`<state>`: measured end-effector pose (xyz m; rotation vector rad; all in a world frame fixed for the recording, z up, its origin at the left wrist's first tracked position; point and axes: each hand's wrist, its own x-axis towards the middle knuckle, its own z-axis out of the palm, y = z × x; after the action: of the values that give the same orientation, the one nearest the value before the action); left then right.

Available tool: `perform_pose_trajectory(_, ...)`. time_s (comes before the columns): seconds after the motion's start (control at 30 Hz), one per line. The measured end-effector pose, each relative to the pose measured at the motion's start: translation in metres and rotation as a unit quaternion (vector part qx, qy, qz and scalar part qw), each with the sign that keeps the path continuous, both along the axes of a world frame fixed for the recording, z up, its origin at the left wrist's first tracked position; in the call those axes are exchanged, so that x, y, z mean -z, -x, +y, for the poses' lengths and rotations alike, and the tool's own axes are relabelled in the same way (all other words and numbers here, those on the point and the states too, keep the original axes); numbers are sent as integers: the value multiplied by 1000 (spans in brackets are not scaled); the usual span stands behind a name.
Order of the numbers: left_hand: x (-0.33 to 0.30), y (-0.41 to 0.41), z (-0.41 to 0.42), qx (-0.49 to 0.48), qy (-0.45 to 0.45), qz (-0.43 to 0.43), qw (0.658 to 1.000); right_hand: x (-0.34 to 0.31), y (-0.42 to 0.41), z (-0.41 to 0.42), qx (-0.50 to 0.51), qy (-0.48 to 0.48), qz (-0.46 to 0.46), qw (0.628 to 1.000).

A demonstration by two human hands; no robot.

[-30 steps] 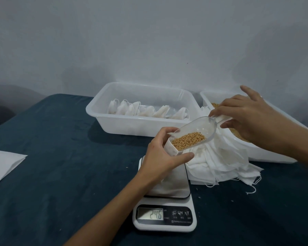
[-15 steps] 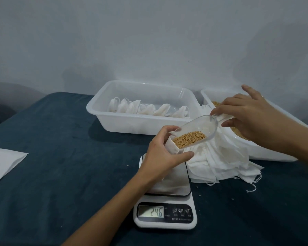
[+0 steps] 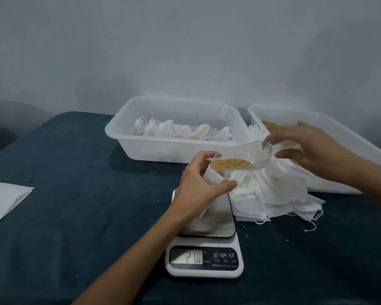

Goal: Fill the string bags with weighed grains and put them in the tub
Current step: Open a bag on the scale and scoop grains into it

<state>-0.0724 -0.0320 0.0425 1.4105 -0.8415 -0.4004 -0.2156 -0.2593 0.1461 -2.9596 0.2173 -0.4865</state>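
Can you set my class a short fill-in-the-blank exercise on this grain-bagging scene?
1. The clear plastic scoop of golden grains is held by the ____ hand.
2. The white digital scale displays ____.
3. The left hand holds open a white cloth string bag standing on the ____.
4. The filled bags lie in the white plastic tub on the ____ of the two.

Missing words: right; 27.0; scale; left
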Motion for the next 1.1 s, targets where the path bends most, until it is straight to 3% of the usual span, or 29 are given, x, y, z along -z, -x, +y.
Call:
perform_pose_trajectory(0.27, 3, -1, -2, -19, 2, -6, 1000, 2, 7, -19, 27, -103, -33, 994)
perform_pose_trajectory(0.47, 4, -5, -2, -15, 6, -2, 1000, 12, 9, -72, 193, -88, -62, 975)
perform_pose_trajectory(0.67, 5, -4, -2, -6, 22, 4, 1000, 41, 8, -121, 375, -75, 26, 924)
perform_pose_trajectory(0.93, -1, -1, -1, 13, 54, 22, 998, 68, 3, -151, 417, -76, 161, 891)
perform_pose_trajectory(1.1, -3, -1, 0, 0, 70, 33, 997, 63, 1, -136, 434, -23, 156, 887)
